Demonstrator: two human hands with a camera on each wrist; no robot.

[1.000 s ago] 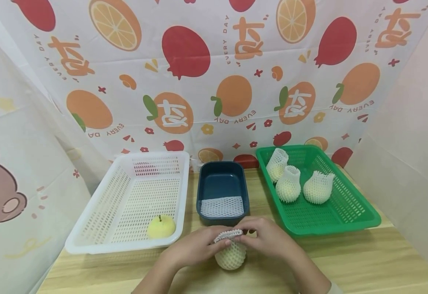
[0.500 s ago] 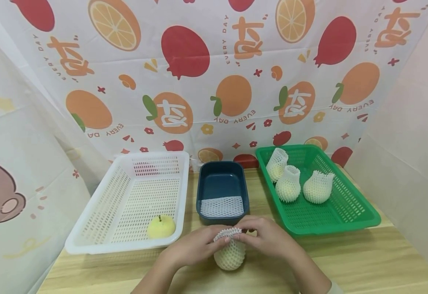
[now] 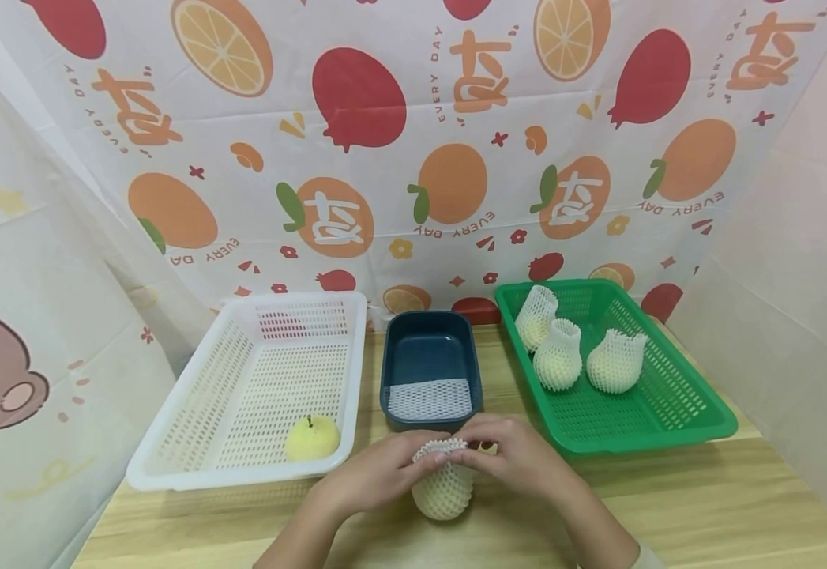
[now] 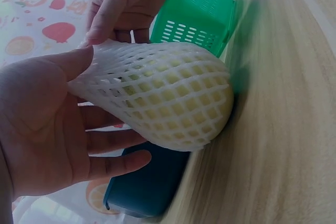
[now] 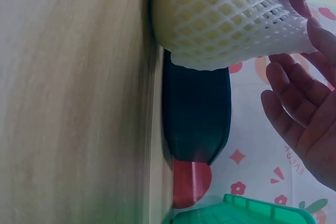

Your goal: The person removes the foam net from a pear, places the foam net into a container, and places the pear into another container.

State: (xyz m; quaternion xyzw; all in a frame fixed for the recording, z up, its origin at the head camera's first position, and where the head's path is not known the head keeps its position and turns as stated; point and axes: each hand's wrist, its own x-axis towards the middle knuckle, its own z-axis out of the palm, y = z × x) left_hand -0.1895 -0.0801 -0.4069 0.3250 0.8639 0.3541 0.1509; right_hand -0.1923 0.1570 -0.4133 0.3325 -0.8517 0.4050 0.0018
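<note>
A white foam fruit net (image 3: 445,491) is pulled over a round, pale yellow fruit (image 5: 163,17) that stands on the table in front of me. At the net's gathered upper end, my left hand (image 3: 383,472) pinches the rim between thumb and fingers. My right hand (image 3: 511,454) pinches the same rim from the other side. In the left wrist view, the net covers most of the fruit, and its mouth narrows towards my thumbs. The right wrist view shows the fruit's bottom bare beyond the net's lower edge.
A white basket (image 3: 144,468) at left holds one bare yellow fruit (image 3: 313,438) with a stem. Behind my hands, a dark blue tray (image 3: 427,353) contains flat foam nets (image 3: 430,400). To the right, a green basket (image 3: 640,431) holds several netted fruits (image 3: 558,365).
Both hands stay at the net's mouth, with only slight shifts of the fingers and rim. The baskets and tray stand as before.
</note>
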